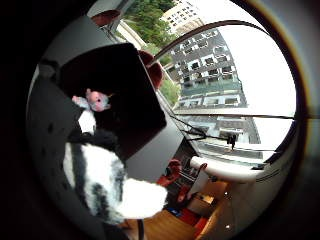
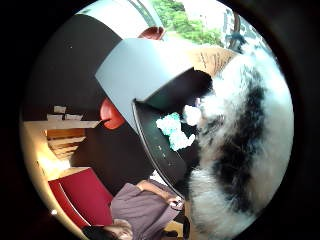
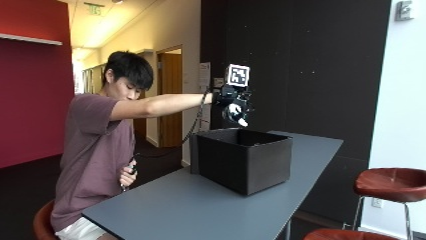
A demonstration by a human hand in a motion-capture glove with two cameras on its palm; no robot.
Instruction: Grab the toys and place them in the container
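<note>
In the outside view my gloved right hand [image 3: 231, 102] is raised above the black box container [image 3: 243, 159] on the grey table [image 3: 193, 207] and grips a black-and-white striped plush toy [image 3: 235, 115]. That striped plush [image 1: 100, 177] fills part of both palm views [image 2: 240, 150], close to the palm. Looking down into the open container [image 1: 125, 100], a pink and white plush toy [image 1: 95, 100] lies on its floor. The thumb side palm view shows a white and teal plush toy [image 2: 172, 131] inside the container [image 2: 160, 150].
The container stands toward the far end of the long grey table. Red-brown stools [image 3: 389, 182] stand to the right of the table. A dark wall lies behind, and windows with buildings outside appear in the palm view.
</note>
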